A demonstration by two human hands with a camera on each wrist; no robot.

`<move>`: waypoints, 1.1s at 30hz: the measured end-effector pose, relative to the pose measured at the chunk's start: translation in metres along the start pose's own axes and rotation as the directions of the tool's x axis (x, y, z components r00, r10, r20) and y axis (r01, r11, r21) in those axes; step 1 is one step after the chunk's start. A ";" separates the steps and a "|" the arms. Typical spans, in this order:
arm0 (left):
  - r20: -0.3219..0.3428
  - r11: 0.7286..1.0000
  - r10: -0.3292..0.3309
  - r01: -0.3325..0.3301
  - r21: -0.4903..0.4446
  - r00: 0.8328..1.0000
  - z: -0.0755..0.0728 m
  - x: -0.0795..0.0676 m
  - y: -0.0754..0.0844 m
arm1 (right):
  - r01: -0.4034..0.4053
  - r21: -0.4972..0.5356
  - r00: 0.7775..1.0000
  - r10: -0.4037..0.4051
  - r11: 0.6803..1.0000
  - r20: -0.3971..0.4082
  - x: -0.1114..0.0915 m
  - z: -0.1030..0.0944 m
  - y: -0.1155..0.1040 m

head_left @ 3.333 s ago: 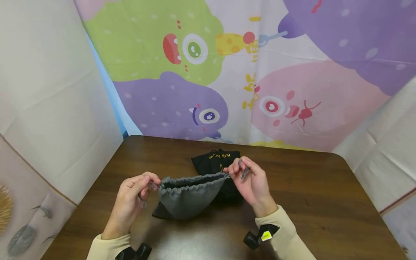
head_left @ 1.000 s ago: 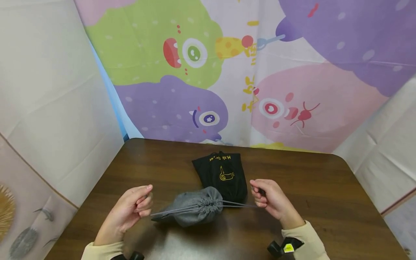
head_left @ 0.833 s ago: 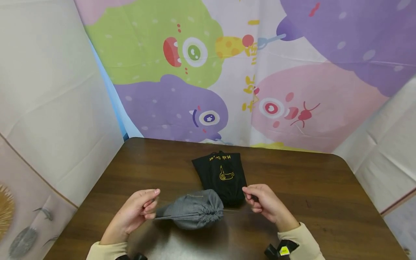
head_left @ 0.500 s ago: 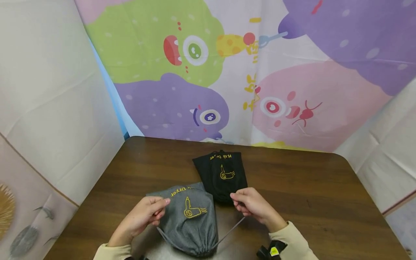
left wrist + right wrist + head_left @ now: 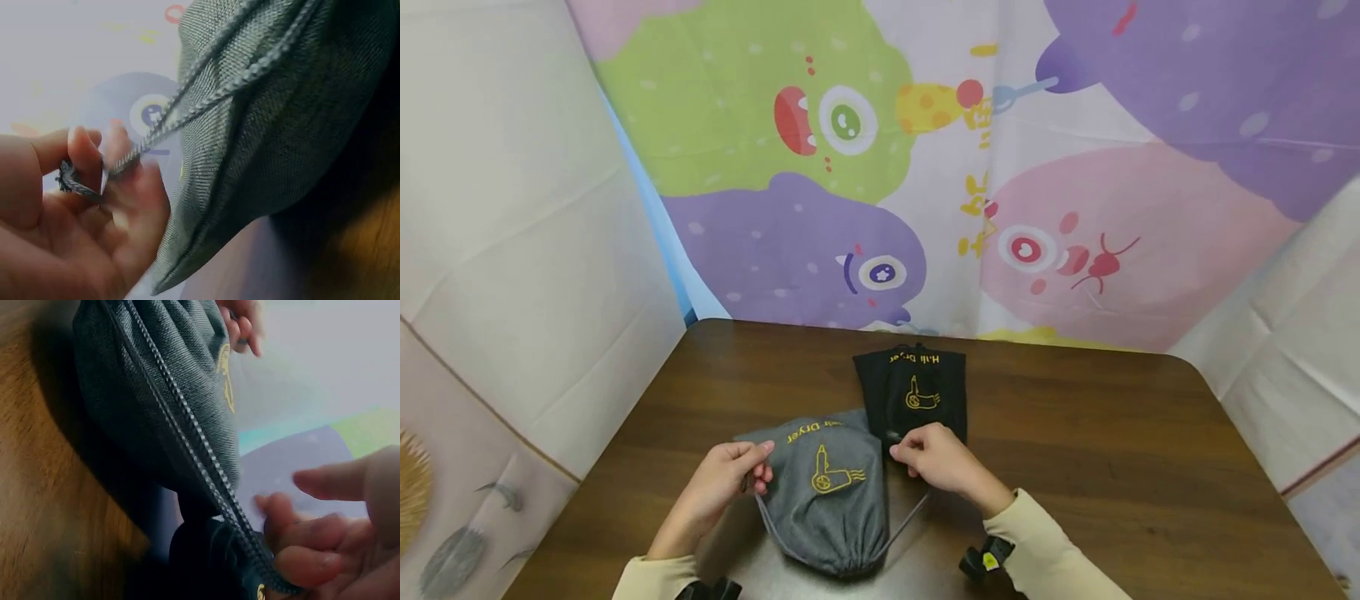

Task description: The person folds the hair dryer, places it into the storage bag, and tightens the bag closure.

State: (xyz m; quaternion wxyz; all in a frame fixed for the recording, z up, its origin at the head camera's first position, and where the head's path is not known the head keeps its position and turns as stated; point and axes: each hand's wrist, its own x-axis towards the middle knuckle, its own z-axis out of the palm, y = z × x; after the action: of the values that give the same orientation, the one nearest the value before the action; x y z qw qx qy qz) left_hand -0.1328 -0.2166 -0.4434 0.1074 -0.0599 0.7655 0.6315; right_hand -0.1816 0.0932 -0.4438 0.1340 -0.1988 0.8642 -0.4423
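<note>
A grey cloth drawstring bag point(image 5: 831, 500) with a yellow hair dryer print lies on the table, its gathered mouth toward the near edge. My left hand point(image 5: 722, 487) is at its left side and holds one end of the cord; in the left wrist view the grey drawstring point(image 5: 200, 103) runs from the bag into the fingers. At the bag's upper right, my right hand point(image 5: 943, 462) has the other cord end in its curled fingers, and in the right wrist view the thumb point(image 5: 331, 481) stands apart from them. Both cords reach back to the gathered mouth.
A black drawstring bag point(image 5: 917, 392) with the same yellow print lies behind the grey one, overlapped by my right hand. The brown table point(image 5: 1097, 442) ends at a cartoon-printed curtain point(image 5: 820, 250). Pale cloth panels point(image 5: 535, 183) stand on both sides.
The grey bag's mouth went from wide to gathered as the hands pulled outward. Then the bag turned, print up and mouth toward me. The hands came closer together, and the black bag shifted slightly.
</note>
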 end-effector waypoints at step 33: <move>-0.256 0.888 0.075 0.052 0.456 0.964 -0.018 0.019 -0.014 | 0.212 -0.110 0.975 -0.203 0.971 0.090 0.020 0.043 -0.015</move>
State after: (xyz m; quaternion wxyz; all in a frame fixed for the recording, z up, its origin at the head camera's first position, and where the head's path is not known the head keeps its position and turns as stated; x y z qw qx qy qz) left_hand -0.1499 -0.2360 -0.4578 0.0109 -0.1126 0.9007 0.4195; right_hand -0.1782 0.0456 -0.4573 0.1087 -0.3128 0.8576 -0.3936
